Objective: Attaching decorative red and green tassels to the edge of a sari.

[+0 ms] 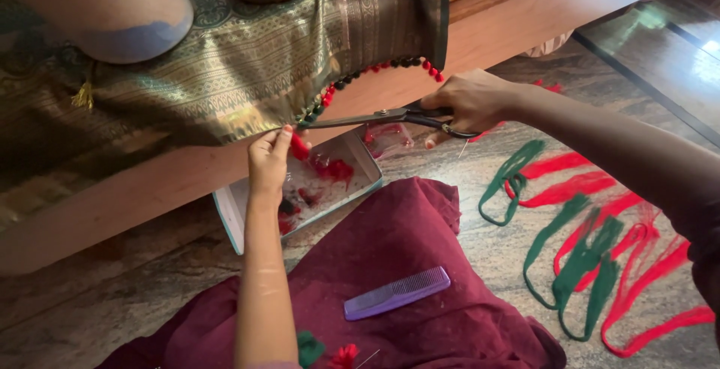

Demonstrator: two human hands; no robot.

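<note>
Head view, looking down on a stone floor [480, 249] beside a low wooden bed frame [517, 24].

Left hand [268, 160]: fingers [283, 138] pinched on a small red tassel [299, 147] at the hem of a green and gold woven silk cloth [247, 76], draped over the frame edge. Right hand [469, 103]: fingers clenched through the loops of black-handled scissors [375, 118], blades open only a little, tips just beside the pinched tassel and the left fingertips.

Possible trouble, as a judgement only: blade tips very near the left fingertips, so a small slip could nick the skin. Equally, a cut set too high could bite into the woven hem or sever the knot instead of trimming the tassel. Loose hanging cloth could also swing and spoil the aim.

Tassel itself: short, fluffy, bright red, seemingly first in a row of red and dark beads or tassels [375, 69] along the hem edge; finer detail too small to tell.

Below the hands, a shallow light-blue tray [229, 215] with red and dark thread scraps. Nearer, a maroon cloth [420, 219] with a purple comb [397, 292] on it. Off to the right, loops of red and green yarn [592, 249] spread on the floor.
</note>
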